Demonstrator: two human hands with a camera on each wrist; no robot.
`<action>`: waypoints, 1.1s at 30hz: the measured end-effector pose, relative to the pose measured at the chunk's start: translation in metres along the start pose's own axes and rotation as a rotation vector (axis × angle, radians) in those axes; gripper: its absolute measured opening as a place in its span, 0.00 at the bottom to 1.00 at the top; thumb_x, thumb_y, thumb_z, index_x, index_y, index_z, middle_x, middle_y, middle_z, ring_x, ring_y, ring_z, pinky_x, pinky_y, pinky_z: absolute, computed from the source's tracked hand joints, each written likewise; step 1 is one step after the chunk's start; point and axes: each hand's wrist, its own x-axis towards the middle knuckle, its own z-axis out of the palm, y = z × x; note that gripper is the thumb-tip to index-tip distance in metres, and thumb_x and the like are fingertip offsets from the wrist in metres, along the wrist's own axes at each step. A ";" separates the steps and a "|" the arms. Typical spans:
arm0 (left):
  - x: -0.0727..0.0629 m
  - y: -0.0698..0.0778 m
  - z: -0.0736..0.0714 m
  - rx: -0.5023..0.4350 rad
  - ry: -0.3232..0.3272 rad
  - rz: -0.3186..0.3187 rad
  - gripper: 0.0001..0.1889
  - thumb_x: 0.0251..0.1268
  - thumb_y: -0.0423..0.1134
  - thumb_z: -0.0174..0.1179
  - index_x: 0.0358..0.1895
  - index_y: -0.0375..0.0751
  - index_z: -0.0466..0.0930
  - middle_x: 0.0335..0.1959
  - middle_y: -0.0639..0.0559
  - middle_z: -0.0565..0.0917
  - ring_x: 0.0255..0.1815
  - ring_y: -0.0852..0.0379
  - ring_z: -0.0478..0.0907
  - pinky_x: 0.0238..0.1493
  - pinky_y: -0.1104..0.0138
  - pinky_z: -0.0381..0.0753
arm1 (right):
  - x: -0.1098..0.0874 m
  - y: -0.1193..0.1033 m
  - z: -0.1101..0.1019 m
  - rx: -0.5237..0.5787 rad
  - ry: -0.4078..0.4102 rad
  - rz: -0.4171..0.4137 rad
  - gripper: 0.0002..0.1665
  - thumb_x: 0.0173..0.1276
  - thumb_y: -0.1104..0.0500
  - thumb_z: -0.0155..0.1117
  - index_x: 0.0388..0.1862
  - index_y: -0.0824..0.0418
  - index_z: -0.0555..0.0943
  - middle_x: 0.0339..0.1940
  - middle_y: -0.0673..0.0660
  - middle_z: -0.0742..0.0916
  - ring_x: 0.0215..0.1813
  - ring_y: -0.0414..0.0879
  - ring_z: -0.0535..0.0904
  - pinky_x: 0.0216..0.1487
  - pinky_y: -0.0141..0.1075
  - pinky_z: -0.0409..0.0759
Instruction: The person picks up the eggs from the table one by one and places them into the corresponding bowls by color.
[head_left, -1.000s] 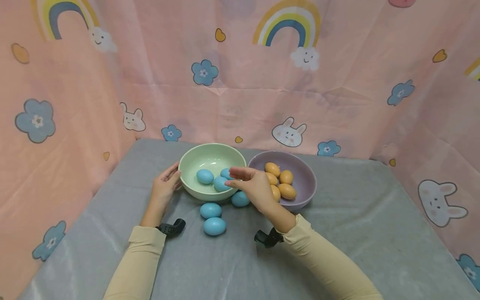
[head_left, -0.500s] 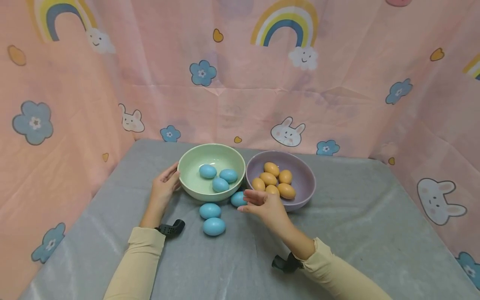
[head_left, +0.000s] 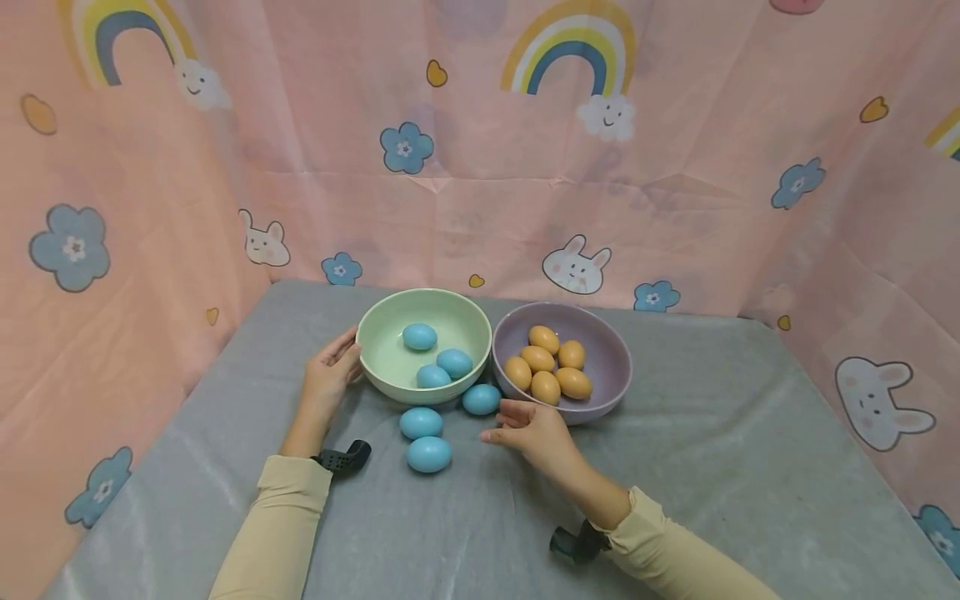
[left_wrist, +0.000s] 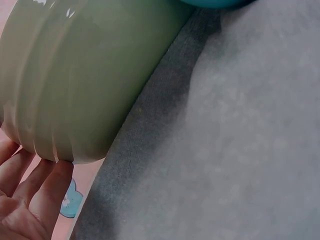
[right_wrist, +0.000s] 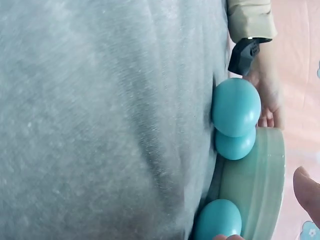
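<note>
In the head view my left hand rests its fingertips against the outer left side of a light green bowl. Its fingers touch the bowl's wall in the left wrist view. Three blue eggs lie inside that bowl. My right hand is beside a blue egg on the cloth, thumb and fingers apart, holding nothing. In the right wrist view the thumb stands well away from this egg, while fingertips show at its lower edge. Two more blue eggs lie in front of the green bowl.
Right of the green bowl, almost touching it, stands a purple bowl with several orange-yellow eggs. Grey cloth covers the table. A pink printed curtain encloses the back and sides.
My right hand has drawn back from over the green bowl, down and to the right, to the blue egg beside the bowls. Blue eggs inside the bowl have shifted. The left hand stays put.
</note>
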 end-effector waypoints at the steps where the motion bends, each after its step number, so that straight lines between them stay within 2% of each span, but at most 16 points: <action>1: 0.000 0.000 0.000 0.000 0.000 0.001 0.25 0.76 0.39 0.54 0.73 0.44 0.67 0.74 0.48 0.69 0.71 0.51 0.72 0.52 0.79 0.81 | 0.001 0.001 0.000 0.008 -0.004 -0.001 0.36 0.59 0.63 0.75 0.64 0.75 0.74 0.61 0.70 0.82 0.66 0.61 0.78 0.62 0.45 0.81; 8: 0.000 -0.001 0.000 -0.009 -0.003 0.013 0.25 0.76 0.39 0.55 0.73 0.43 0.67 0.74 0.48 0.69 0.71 0.52 0.72 0.53 0.79 0.81 | 0.005 0.007 0.002 0.046 -0.050 -0.015 0.42 0.59 0.67 0.74 0.69 0.79 0.66 0.68 0.73 0.75 0.69 0.63 0.73 0.65 0.48 0.78; 14: 0.002 -0.003 0.000 -0.012 0.004 0.009 0.26 0.76 0.39 0.55 0.73 0.43 0.67 0.74 0.47 0.69 0.71 0.52 0.71 0.53 0.79 0.81 | 0.009 0.006 0.007 0.045 -0.040 -0.013 0.45 0.59 0.67 0.74 0.70 0.80 0.63 0.71 0.74 0.71 0.71 0.64 0.70 0.67 0.50 0.74; 25: 0.002 -0.002 0.000 -0.011 0.008 0.001 0.25 0.76 0.39 0.54 0.73 0.44 0.67 0.75 0.48 0.69 0.72 0.53 0.71 0.53 0.79 0.81 | 0.015 0.008 0.016 0.061 -0.008 -0.026 0.44 0.58 0.67 0.75 0.70 0.79 0.66 0.70 0.73 0.72 0.72 0.63 0.70 0.70 0.50 0.72; 33: 0.001 -0.001 0.000 0.002 0.005 -0.004 0.25 0.76 0.39 0.53 0.74 0.44 0.66 0.75 0.48 0.68 0.72 0.52 0.71 0.51 0.80 0.81 | 0.018 0.011 0.023 0.083 0.016 -0.039 0.39 0.58 0.68 0.75 0.67 0.77 0.71 0.68 0.71 0.77 0.70 0.62 0.73 0.69 0.50 0.73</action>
